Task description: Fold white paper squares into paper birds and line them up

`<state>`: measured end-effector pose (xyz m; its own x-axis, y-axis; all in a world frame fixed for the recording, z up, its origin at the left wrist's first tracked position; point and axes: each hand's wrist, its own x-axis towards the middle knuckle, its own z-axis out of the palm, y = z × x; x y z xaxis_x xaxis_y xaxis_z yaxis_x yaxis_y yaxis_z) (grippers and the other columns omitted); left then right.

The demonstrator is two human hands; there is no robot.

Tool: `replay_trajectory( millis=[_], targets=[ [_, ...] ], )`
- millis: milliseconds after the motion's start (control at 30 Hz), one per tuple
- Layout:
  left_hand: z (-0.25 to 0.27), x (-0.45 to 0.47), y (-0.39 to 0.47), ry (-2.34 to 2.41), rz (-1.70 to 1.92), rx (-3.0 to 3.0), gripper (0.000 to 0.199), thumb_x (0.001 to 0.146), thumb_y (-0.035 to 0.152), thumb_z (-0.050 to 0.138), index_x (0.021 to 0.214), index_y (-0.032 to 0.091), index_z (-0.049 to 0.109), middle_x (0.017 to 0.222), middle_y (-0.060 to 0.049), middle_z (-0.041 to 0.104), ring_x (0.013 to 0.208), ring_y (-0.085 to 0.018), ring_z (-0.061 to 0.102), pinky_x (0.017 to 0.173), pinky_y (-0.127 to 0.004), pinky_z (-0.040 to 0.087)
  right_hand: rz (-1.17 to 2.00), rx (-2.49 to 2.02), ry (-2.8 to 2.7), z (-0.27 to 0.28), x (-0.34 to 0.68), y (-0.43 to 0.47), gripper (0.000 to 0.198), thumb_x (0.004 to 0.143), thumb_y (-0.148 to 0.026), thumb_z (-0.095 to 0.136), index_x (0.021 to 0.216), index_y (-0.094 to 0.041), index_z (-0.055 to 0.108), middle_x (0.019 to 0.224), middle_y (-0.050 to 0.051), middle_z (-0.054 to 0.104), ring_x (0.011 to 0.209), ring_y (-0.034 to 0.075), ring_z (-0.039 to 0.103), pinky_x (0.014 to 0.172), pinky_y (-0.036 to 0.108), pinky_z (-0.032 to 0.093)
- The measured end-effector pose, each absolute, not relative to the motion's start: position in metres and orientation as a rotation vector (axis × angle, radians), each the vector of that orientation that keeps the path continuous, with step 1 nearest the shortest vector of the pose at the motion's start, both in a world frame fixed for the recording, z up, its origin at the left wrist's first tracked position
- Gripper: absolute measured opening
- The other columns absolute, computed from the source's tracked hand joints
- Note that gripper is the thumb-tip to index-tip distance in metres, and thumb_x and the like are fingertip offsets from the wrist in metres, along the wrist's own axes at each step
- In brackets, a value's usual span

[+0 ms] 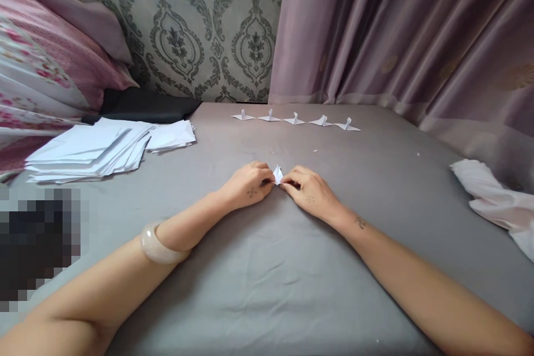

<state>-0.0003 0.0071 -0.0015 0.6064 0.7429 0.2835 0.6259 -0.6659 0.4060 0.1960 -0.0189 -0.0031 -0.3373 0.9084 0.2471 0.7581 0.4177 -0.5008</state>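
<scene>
A small folded piece of white paper (278, 174), with a point sticking up, is held between my two hands just above or on the grey cloth. My left hand (250, 184) pinches its left side, fingers closed. From the other side, my right hand (307, 189) grips the right edge between thumb and fingertips. The fingers hide part of the folds. Beyond the hands, several finished white paper cranes (295, 119) stand in a row with their wings spread, tips nearly touching.
Stacks of white paper sheets (89, 147) lie at the left beside a black cloth (146, 105). A crumpled pale cloth (496, 200) rests at the right edge. Purple curtains (375, 28) and a patterned wall (200, 39) border the grey surface (267, 289).
</scene>
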Motion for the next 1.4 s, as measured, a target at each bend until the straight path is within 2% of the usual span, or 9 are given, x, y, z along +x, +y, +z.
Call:
replay_trajectory(
  millis=[100,233,567,900,1133,1400],
  targets=[
    [-0.001,-0.003,0.012,1.186,0.648,2.334,0.014,0.083,0.024,0.057,0.079,0.016,0.068,0.084,-0.005,0.064,0.072,-0.014,0.057,0.069,-0.026,0.045,0.539,-1.439,-2.108,-0.001,0.196,-0.016,0.016,0.087,-0.028,0.057,0.083,-0.024,0.072,0.091,0.002,0.065,0.079,0.014,0.058,0.073,0.027,0.042],
    [0.001,-0.005,0.019,1.21,0.622,2.185,0.023,0.084,0.032,0.055,0.078,0.015,0.069,0.085,-0.006,0.063,0.07,-0.013,0.055,0.064,-0.024,0.043,0.663,-1.524,-2.006,0.001,0.194,-0.01,0.02,0.085,-0.03,0.056,0.075,-0.022,0.071,0.09,0.003,0.065,0.076,0.014,0.057,0.075,0.029,0.043],
    [0.003,-0.003,0.022,1.298,0.561,2.041,0.029,0.08,0.038,0.054,0.067,0.013,0.063,0.069,-0.001,0.057,0.059,-0.011,0.048,0.055,-0.024,0.035,0.708,-1.649,-1.889,0.002,0.188,-0.003,0.021,0.078,-0.032,0.06,0.062,-0.02,0.066,0.091,0.003,0.066,0.079,0.016,0.059,0.077,0.03,0.044],
    [0.002,-0.002,0.025,1.267,0.587,2.091,0.026,0.079,0.035,0.057,0.066,0.013,0.064,0.078,-0.005,0.062,0.067,-0.013,0.054,0.061,-0.025,0.039,0.726,-1.684,-1.85,0.001,0.187,0.003,0.021,0.073,-0.033,0.062,0.057,-0.02,0.063,0.088,0.003,0.067,0.078,0.017,0.062,0.074,0.031,0.045],
    [-0.002,-0.002,0.027,1.253,0.618,2.075,0.027,0.078,0.036,0.059,0.065,0.013,0.064,0.076,-0.005,0.062,0.064,-0.013,0.053,0.058,-0.025,0.038,0.691,-1.643,-1.896,-0.003,0.189,0.004,0.021,0.073,-0.034,0.061,0.056,-0.021,0.064,0.089,0.005,0.067,0.077,0.018,0.062,0.072,0.031,0.047],
    [-0.001,-0.001,0.026,1.273,0.602,2.093,0.023,0.079,0.031,0.061,0.065,0.013,0.062,0.076,-0.003,0.06,0.063,-0.011,0.051,0.058,-0.025,0.037,0.689,-1.672,-1.936,0.001,0.187,0.003,0.022,0.074,-0.033,0.061,0.056,-0.021,0.063,0.08,0.004,0.065,0.073,0.016,0.058,0.065,0.027,0.044]
  ],
)
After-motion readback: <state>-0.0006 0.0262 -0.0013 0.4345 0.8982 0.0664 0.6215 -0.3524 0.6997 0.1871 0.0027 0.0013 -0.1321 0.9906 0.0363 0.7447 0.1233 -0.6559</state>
